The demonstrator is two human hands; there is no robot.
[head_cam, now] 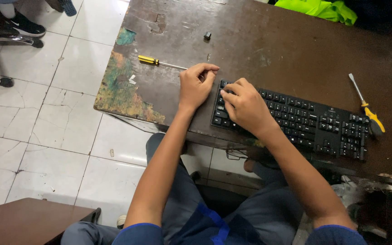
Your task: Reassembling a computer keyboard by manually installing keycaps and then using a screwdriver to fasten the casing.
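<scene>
The worn brown table [268, 50] is carrying a black keyboard [305, 122] near its front edge, long axis running left to right, slightly tilted; the right hand [247, 106] is resting curled on the keyboard's left end, fingers pressing among the keys; the left hand [196, 86] is sitting just beside that end, fingertips pinched together, contents not discernible; a yellow-handled screwdriver [159, 61] is lying beyond it.

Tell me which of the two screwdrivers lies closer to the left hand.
The small all-yellow-handled screwdriver, its tip almost at the left hand. The other, yellow-and-black-handled screwdriver lies beyond the keyboard's far end.
</scene>
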